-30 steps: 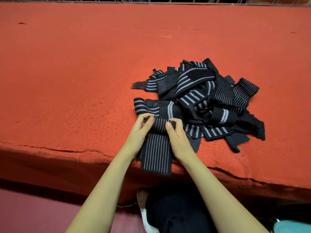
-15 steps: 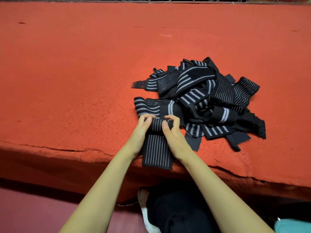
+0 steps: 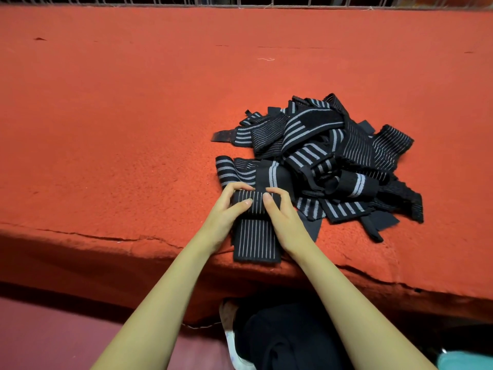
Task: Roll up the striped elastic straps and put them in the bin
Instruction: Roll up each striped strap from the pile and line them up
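- The counter (image 3: 133, 129) fills most of my view, draped in rough red-orange cloth. A crack (image 3: 120, 237) runs along its near edge, a wire railing (image 3: 160, 0) crosses the far side, and dull pink floor (image 3: 40, 329) shows below.
- The pile of striped elastic straps (image 3: 333, 156) lies on the right half of the counter. It is a loose black-and-grey tangle, and none of it looks rolled from here.
- The strap (image 3: 256, 241) I am working on lies just left of the pile, its flat tail pointing toward me and ending at the counter's edge.
- The roll (image 3: 256, 202) sits across the strap's far end, close against the pile's nearest band. I judge this strap partly wound, with a good stretch of tail left.
- My left grip (image 3: 225, 210) is closed round the roll's left end, fingers curled over the far side and thumb on the near side. My right grip (image 3: 284, 212) pinches the right end the same way.
- The next move calls for turning the roll toward me with even pressure from both sides so it winds straight (elastic likes to spring open). Then it needs holding shut for the bin, which I cannot see.
- A stray white thread (image 3: 265, 59) lies far back on the cloth.
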Motion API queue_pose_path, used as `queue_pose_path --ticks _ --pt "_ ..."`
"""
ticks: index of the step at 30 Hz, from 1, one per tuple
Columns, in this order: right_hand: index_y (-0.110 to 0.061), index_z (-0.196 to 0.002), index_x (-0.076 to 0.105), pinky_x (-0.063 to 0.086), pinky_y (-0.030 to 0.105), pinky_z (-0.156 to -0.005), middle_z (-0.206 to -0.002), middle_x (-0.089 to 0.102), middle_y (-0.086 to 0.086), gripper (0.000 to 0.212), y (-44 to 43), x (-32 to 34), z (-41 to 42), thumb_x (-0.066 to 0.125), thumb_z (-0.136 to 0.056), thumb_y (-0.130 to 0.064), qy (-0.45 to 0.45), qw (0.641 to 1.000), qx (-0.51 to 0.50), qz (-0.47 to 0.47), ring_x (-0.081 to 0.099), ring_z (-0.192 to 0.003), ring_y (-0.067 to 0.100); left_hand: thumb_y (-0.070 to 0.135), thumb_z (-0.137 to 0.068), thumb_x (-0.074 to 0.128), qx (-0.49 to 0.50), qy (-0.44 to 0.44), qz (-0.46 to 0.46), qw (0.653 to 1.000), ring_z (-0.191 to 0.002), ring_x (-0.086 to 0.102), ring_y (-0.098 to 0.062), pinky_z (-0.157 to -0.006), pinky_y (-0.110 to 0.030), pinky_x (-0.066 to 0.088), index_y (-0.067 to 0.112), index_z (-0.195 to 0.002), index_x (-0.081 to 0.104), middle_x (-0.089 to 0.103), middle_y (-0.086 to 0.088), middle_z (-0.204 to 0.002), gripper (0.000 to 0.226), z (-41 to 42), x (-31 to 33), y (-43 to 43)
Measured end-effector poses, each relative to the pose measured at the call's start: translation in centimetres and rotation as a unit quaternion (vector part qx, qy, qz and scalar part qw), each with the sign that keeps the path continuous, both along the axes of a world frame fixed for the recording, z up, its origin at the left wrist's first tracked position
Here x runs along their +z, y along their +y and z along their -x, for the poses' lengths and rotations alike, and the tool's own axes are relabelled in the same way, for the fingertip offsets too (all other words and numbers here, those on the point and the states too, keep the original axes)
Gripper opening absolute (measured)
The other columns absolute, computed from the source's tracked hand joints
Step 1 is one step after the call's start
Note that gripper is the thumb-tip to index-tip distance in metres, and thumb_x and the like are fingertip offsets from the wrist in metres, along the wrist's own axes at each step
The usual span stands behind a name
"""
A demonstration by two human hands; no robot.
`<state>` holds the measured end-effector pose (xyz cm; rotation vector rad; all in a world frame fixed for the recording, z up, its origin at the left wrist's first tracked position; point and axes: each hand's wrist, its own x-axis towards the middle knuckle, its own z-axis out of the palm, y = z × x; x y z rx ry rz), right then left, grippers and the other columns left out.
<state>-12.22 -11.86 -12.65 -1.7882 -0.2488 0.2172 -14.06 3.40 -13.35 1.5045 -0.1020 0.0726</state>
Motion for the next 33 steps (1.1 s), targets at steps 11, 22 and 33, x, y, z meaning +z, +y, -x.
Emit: queue_pose_path --ticks 11,22,33 --pt "-0.029 -0.124 0.043 0.033 0.028 -0.100 -0.127 0.052 -0.008 0.029 -0.02 -0.40 -0.07 0.045 -0.098 -0.042 -0.008 1.000 -0.021 -0.018 0.047 -0.119 0.010 0.022 -0.088 0.061 0.027 -0.031 -0.024 0.999 -0.101 0.055 -0.005 -0.090 -0.019 0.044 0.020 -0.110 0.055 0.059 0.000 -0.109 0.022 0.07 -0.23 -0.07" --pt "-0.051 -0.103 0.049 0.037 0.044 -0.107 -0.119 0.052 0.008 0.024 -0.03 -0.52 -0.01 0.054 -0.080 -0.049 -0.057 0.995 -0.048 -0.068 0.050 -0.114 0.019 0.035 -0.097 0.052 0.052 0.031 -0.016 0.998 -0.078 0.055 -0.013 -0.067 -0.035 0.042 0.026 -0.102 0.062 0.062 0.007 -0.086 0.014 -0.12 0.20 -0.87" --pt "-0.037 -0.117 0.053 0.037 0.044 -0.110 -0.125 0.060 -0.003 0.046 0.14 -0.81 -0.36 0.054 -0.078 -0.060 -0.003 0.997 -0.037 -0.071 0.054 -0.121 0.013 0.052 -0.085 0.057 0.041 0.018 -0.001 0.999 -0.124 0.053 -0.023 -0.110 -0.046 0.037 0.032 -0.114 0.061 0.060 -0.006 -0.128 0.036 -0.08 0.33 -0.45"
